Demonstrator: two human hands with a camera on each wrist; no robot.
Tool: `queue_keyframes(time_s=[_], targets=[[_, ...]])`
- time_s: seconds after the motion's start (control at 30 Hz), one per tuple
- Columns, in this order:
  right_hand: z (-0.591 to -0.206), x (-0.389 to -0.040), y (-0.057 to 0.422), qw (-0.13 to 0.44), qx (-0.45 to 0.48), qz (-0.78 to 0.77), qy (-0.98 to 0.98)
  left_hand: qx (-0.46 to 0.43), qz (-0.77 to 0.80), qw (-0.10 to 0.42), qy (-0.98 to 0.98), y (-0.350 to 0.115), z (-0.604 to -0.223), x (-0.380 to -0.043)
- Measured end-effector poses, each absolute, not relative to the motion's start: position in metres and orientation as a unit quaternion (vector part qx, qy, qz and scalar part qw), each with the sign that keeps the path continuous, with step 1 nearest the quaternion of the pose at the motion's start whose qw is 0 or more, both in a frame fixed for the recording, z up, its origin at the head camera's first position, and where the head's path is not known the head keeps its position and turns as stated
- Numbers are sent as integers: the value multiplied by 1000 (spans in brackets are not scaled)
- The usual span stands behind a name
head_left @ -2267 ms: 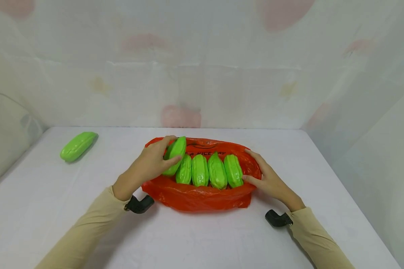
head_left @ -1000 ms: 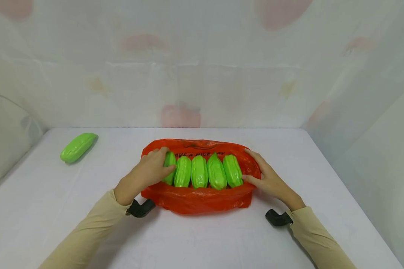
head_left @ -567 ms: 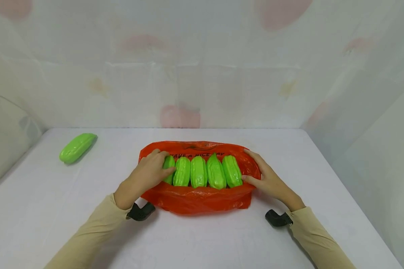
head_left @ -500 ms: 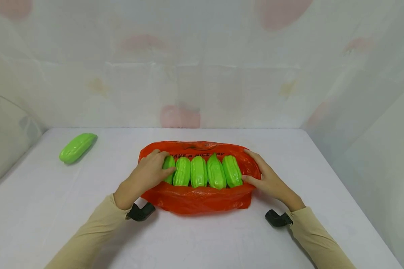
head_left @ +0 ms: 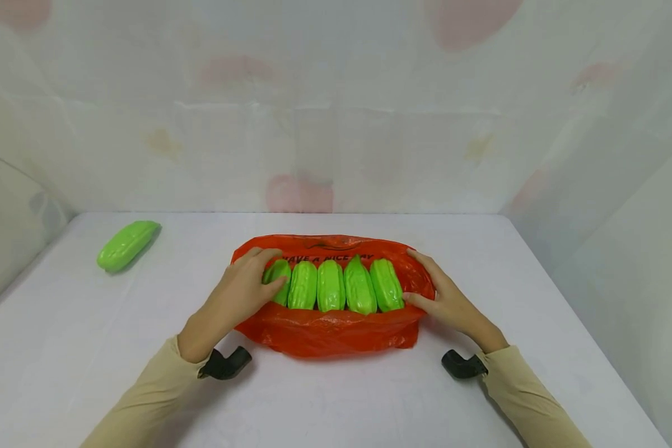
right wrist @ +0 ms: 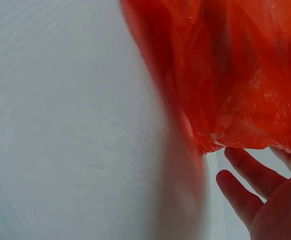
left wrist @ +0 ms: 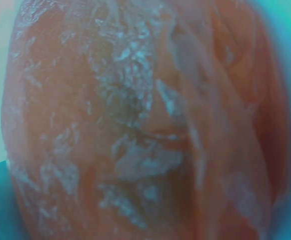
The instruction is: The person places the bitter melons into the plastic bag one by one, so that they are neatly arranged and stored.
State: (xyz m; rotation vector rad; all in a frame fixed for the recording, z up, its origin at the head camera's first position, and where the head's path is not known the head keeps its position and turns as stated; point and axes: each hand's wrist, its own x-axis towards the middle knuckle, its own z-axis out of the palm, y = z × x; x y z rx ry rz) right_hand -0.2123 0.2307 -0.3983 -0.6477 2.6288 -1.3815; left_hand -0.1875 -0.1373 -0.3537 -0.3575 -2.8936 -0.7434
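Observation:
A red plastic bag (head_left: pixel 341 336) lies spread with its mouth held wide in the head view, dark lettering on its inner back side. Several glossy, ridged bitter melons (head_left: pixel 331 286) lie side by side in it. My left hand (head_left: pixel 243 289) is at the bag's left end, thumb and fingers loosely spread around the leftmost bitter melon (head_left: pixel 279 280). At the opposite end, my right hand (head_left: pixel 448 302) holds the bag's side, thumb inside the mouth. Its fingers (right wrist: pixel 255 172) meet the bag's edge in the right wrist view. Crinkled bag plastic (left wrist: pixel 135 125) fills the left wrist view.
Another bitter melon (head_left: pixel 127 246) lies at the back left of the white table (head_left: pixel 336 404). Pale patterned cloth (head_left: pixel 336 124) hangs behind it and at both sides. A black wrist mount (head_left: pixel 226 363) sits beneath the left wrist, another (head_left: pixel 463 364) beneath the right.
My left hand lowered a bitter melon into the bag's left end beside the others, then loosened and shifted slightly left, baring more of it. My right hand stayed at the bag's right side.

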Motion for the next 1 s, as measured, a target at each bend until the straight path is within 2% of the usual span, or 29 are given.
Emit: queue_keyframes(time_s=[0.57, 0.87, 1.0], targets=[[-396, -212, 230, 55, -215, -453, 863, -160, -304, 125, -931, -157, -332, -184], [-397, -212, 231, 52, -218, -452, 863, -179, -304, 200, -914, -178, -326, -188], [-397, -212, 231, 51, -218, -451, 864, -173, -307, 216, -911, -189, -324, -190]])
